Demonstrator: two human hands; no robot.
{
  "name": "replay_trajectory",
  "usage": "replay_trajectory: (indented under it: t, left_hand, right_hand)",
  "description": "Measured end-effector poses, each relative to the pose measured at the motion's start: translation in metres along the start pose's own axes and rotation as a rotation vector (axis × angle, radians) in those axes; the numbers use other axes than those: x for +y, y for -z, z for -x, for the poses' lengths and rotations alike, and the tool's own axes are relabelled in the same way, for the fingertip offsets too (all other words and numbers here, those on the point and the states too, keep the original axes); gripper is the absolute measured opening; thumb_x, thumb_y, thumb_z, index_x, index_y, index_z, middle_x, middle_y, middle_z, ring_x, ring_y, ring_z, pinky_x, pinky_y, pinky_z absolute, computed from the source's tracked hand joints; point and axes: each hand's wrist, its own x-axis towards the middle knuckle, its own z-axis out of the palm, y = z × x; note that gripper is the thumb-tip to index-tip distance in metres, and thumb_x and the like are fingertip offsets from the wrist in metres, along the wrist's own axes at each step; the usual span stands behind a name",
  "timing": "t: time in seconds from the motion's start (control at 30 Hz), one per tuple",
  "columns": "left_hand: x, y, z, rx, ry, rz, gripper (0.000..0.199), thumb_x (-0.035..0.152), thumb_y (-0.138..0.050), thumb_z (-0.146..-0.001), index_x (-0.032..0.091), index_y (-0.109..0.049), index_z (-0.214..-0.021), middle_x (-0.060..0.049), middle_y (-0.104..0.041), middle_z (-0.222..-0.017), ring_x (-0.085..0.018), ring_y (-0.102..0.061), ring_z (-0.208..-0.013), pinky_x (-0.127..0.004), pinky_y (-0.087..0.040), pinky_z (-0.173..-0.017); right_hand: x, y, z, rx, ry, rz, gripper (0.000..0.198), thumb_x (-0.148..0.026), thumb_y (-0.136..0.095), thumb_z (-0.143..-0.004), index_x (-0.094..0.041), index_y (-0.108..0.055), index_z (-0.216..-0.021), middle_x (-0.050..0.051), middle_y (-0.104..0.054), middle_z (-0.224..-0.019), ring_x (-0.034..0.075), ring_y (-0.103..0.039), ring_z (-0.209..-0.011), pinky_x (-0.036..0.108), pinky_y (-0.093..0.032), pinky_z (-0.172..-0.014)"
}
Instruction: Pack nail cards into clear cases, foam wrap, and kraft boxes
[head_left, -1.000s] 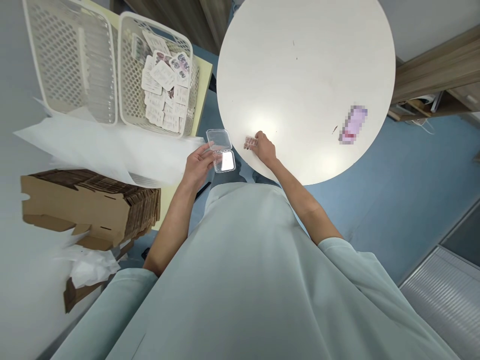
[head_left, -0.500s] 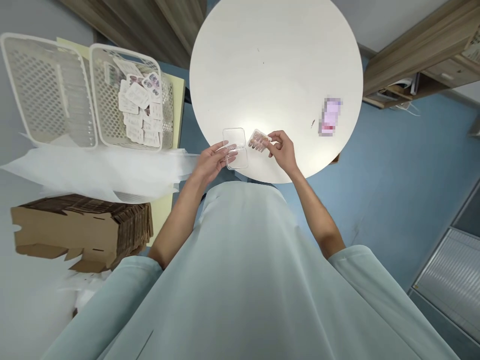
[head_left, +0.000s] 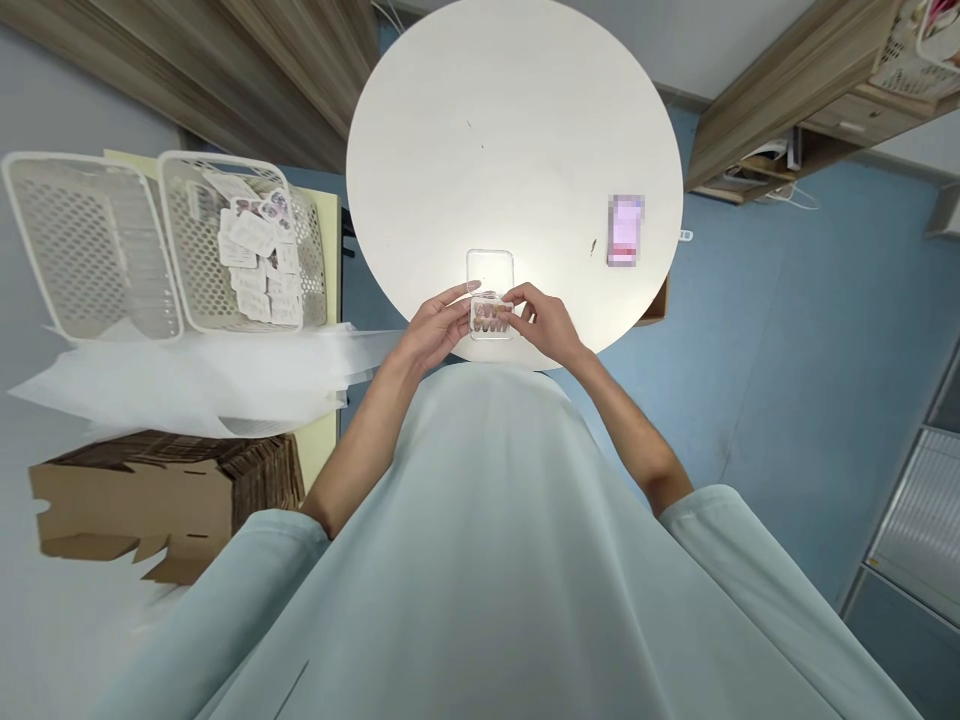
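A clear hinged plastic case [head_left: 490, 270] lies open near the front edge of the round white table, its lid half pointing away from me. My left hand [head_left: 439, 328] grips the left side of the case, fingertips along its rim and hinge. A card of press-on nails [head_left: 489, 318], two rows in brownish and pinkish tones, sits in or right over the near half of the case. My right hand [head_left: 546, 325] pinches the card's right end between thumb and fingers. Whether the card rests fully on the bottom of the case, I cannot tell.
On the round table [head_left: 517, 110] a blurred phone-like object [head_left: 625, 231] lies to the right. At left, one white basket [head_left: 311, 260] holds several nail cards; another basket [head_left: 75, 240] holds clear cases. White sheets [head_left: 187, 385] and folded cardboard boxes [head_left: 135, 505] are nearer.
My right hand has moved left, bringing the nail card from beside the case to its near half. The case now sits straighter, and my left fingers have drawn back to its left side.
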Motion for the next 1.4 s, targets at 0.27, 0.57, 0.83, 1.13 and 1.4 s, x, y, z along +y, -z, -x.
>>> replay_trajectory:
  t: [0.27, 0.57, 0.83, 1.13, 1.4]
  left_hand:
    - [-0.002, -0.004, -0.002, -0.015, -0.014, 0.006, 0.047, 0.031, -0.090, -0.097, 0.015, -0.078, -0.139, -0.020, -0.079, -0.149, -0.033, -0.078, -0.137, -0.055, -0.061, -0.123]
    - [-0.002, -0.001, 0.005, -0.006, -0.035, -0.017, 0.052, 0.038, -0.090, -0.098, 0.017, -0.077, -0.143, -0.019, -0.080, -0.148, -0.034, -0.077, -0.139, -0.055, -0.063, -0.120]
    - [-0.004, 0.003, 0.013, -0.004, -0.049, 0.020, 0.048, 0.035, -0.089, -0.098, 0.017, -0.080, -0.141, -0.020, -0.079, -0.150, -0.033, -0.077, -0.139, -0.051, -0.063, -0.120]
    - [-0.013, 0.003, 0.017, -0.068, 0.012, 0.051, 0.047, 0.032, -0.094, -0.093, 0.016, -0.082, -0.135, -0.020, -0.082, -0.143, -0.032, -0.081, -0.131, -0.048, -0.064, -0.117]
    - [-0.008, 0.000, 0.016, 0.026, -0.017, 0.056, 0.034, 0.038, -0.086, -0.101, 0.015, -0.083, -0.126, -0.019, -0.086, -0.133, -0.031, -0.081, -0.130, -0.047, -0.064, -0.117]
  right_hand:
    - [-0.008, 0.007, 0.007, -0.031, 0.062, 0.249, 0.020, -0.039, -0.062, -0.116, -0.026, -0.071, -0.128, 0.006, -0.075, -0.127, 0.015, -0.066, -0.080, 0.031, -0.052, -0.079]
    - [-0.012, 0.000, 0.008, 0.011, 0.147, 0.455, 0.029, -0.045, -0.055, -0.120, -0.027, -0.074, -0.134, 0.010, -0.065, -0.133, 0.017, -0.066, -0.089, 0.028, -0.048, -0.066]
    - [-0.002, 0.011, -0.008, 0.215, 0.036, 0.159, 0.049, -0.068, -0.063, -0.113, -0.024, -0.081, -0.122, 0.008, -0.076, -0.116, 0.017, -0.066, -0.083, 0.033, -0.060, -0.080]
    - [0.009, 0.014, -0.046, 0.143, -0.143, -0.290, 0.063, -0.083, -0.071, -0.100, -0.022, -0.082, -0.109, 0.005, -0.080, -0.102, 0.013, -0.064, -0.072, 0.029, -0.057, -0.067]
    - [-0.028, 0.027, -0.009, 0.098, 0.026, -0.115, 0.046, -0.071, -0.074, -0.106, -0.028, -0.087, -0.119, 0.008, -0.077, -0.122, 0.020, -0.071, -0.099, 0.034, -0.060, -0.079]
